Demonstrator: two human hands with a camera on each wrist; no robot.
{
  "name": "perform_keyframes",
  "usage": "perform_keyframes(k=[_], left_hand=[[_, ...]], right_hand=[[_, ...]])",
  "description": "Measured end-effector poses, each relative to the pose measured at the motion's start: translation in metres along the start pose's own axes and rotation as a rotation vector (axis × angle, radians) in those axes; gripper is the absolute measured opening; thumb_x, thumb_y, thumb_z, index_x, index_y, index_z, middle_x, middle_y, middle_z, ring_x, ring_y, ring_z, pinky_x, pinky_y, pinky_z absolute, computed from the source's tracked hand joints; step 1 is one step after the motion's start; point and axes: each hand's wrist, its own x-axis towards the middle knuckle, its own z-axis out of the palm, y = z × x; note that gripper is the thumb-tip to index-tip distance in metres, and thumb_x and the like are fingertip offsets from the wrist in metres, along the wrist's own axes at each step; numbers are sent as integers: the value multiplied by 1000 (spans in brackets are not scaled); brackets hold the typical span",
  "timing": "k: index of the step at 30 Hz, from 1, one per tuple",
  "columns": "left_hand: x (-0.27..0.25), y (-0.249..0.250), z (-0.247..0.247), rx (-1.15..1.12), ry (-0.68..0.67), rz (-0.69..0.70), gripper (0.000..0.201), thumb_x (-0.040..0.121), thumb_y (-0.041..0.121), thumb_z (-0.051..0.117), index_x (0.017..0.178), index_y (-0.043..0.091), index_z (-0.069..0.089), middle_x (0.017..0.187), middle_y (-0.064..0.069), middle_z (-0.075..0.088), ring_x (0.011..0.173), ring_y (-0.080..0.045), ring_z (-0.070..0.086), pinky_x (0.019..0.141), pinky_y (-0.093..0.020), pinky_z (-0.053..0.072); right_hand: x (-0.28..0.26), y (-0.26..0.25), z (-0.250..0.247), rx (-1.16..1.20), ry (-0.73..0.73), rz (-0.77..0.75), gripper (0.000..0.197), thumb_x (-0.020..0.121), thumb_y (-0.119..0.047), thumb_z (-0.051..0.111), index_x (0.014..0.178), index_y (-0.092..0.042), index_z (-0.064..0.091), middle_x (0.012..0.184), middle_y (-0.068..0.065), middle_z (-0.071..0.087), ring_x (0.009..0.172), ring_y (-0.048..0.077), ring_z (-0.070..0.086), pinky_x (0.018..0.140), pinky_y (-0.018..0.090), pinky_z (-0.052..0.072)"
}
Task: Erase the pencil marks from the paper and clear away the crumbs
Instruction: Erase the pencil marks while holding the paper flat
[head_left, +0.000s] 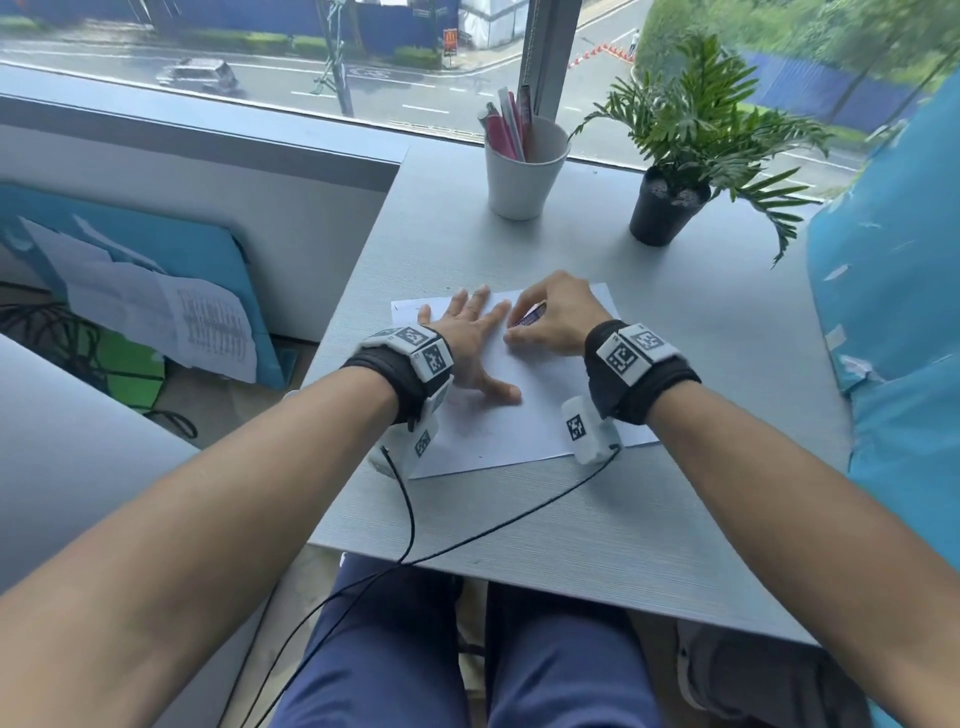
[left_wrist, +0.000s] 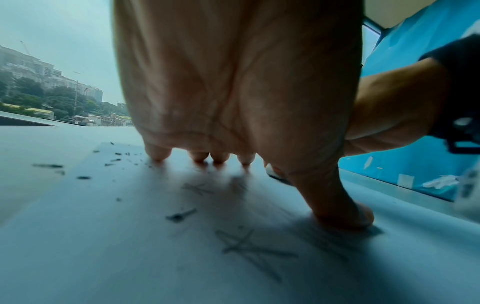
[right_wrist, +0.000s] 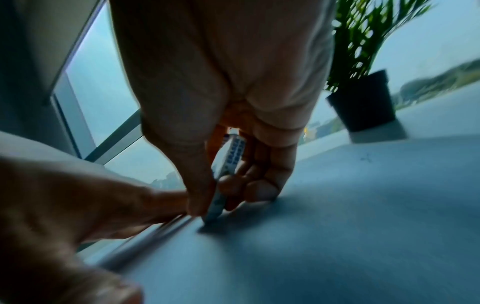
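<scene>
A white sheet of paper (head_left: 524, 415) lies on the grey desk (head_left: 675, 519). My left hand (head_left: 475, 338) lies flat on the sheet with fingers spread, pressing it down. My right hand (head_left: 550, 317) pinches a sleeved eraser (head_left: 531, 316) just right of the left fingertips. In the right wrist view the eraser (right_wrist: 223, 185) stands tilted, its lower tip on the paper. The left wrist view shows faint pencil crosses (left_wrist: 249, 246) under my palm and dark eraser crumbs (left_wrist: 179, 216) scattered toward the sheet's far left corner.
A white cup with pens (head_left: 524, 166) and a potted green plant (head_left: 675, 197) stand at the back of the desk by the window. Blue padded boards (head_left: 893, 312) flank the right side. Black cables (head_left: 405, 519) run off the near edge.
</scene>
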Motion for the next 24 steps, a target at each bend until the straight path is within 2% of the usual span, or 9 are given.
perform_keyframes(k=[2, 5, 7, 10, 14, 17, 20, 22, 24], left_hand=[[1, 1, 1, -1, -2, 4, 134, 63, 81, 68, 156, 31, -15, 163, 3, -26, 151, -23, -19, 118, -62, -4], [0, 2, 1, 1, 23, -1, 133, 63, 80, 69, 157, 31, -12, 163, 3, -23, 151, -23, -18, 117, -61, -4], [-1, 0, 2, -4, 27, 6, 132, 64, 81, 66, 157, 31, -13, 163, 3, -24, 151, -23, -19, 117, -60, -6], [-3, -2, 3, 16, 22, 31, 131, 65, 85, 61, 157, 29, -15, 162, 2, -27, 150, -22, -21, 117, -58, -8], [-9, 4, 0, 194, 28, -14, 127, 72, 88, 45, 157, 14, -14, 163, -5, -22, 151, -25, -17, 120, -52, -10], [-21, 24, 11, 270, 148, 167, 102, 90, 76, 28, 157, 7, -6, 165, -10, -13, 152, -23, -13, 123, -46, -8], [-31, 40, 28, 272, 10, 478, 84, 98, 65, 24, 158, 15, -5, 165, -2, -14, 151, -16, -13, 123, -43, -8], [-27, 34, 27, 229, -34, 494, 82, 97, 66, 23, 158, 20, -6, 164, 2, -15, 151, -14, -14, 121, -42, -8], [-16, 19, 14, 194, 7, 381, 83, 96, 67, 22, 158, 21, -8, 164, 2, -17, 151, -16, -13, 122, -47, -5]], right_hand=[[-2, 3, -2, -24, -18, 11, 10, 67, -25, 84, 73, -23, 76, 71, -5, 71, 71, 5, 65, 61, 13, 45], [2, 15, -17, -42, 186, 109, 8, 64, -21, 80, 64, -23, 73, 69, -3, 70, 78, 14, 66, 68, 20, 50], [-9, 19, -22, -42, 164, 106, 9, 67, -22, 82, 70, -19, 75, 69, -1, 67, 71, 13, 61, 73, 24, 52], [-36, 33, -27, -50, 40, 162, 12, 70, -21, 82, 78, -14, 77, 67, -2, 65, 65, 11, 58, 67, 21, 47], [-52, 53, -24, -128, 6, 226, 14, 75, -27, 79, 85, -18, 77, 88, 0, 65, 91, 14, 54, 77, 18, 37], [-54, 52, -23, -119, 17, 201, 11, 75, -24, 79, 83, -18, 76, 89, -1, 63, 95, 14, 53, 80, 18, 36], [-53, 50, -26, -112, 0, 190, 10, 75, -23, 80, 83, -18, 76, 88, 0, 67, 92, 13, 55, 78, 17, 37], [-54, 49, -27, -117, -7, 188, 11, 75, -24, 80, 84, -18, 76, 89, 0, 68, 91, 14, 56, 78, 17, 37], [-55, 49, -28, -98, -4, 207, 12, 76, -23, 80, 86, -17, 77, 89, 2, 67, 91, 14, 54, 78, 17, 36]])
